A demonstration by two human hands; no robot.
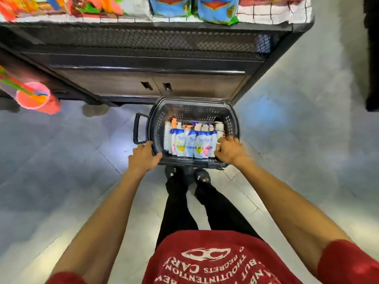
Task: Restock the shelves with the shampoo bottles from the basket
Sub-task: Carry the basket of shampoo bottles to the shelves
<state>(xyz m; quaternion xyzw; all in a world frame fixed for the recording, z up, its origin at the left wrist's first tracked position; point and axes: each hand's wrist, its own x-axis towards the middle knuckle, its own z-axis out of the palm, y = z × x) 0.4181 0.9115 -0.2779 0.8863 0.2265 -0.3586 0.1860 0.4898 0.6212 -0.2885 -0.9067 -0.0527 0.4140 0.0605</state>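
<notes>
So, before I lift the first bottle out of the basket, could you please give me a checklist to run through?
1. Basket stands on the floor in front of the shelf unit: ok.
2. Shampoo bottles are packed in a row inside it, within reach: ok.
3. Left hand holds the basket's near-left rim, by the side handle: ok.
4. Right hand has a bottle gripped: cannot tell; its fingers curl at the row's right end.
5. Shelf space is free for shampoo: cannot tell; the top shelf in view holds blue bags.
</notes>
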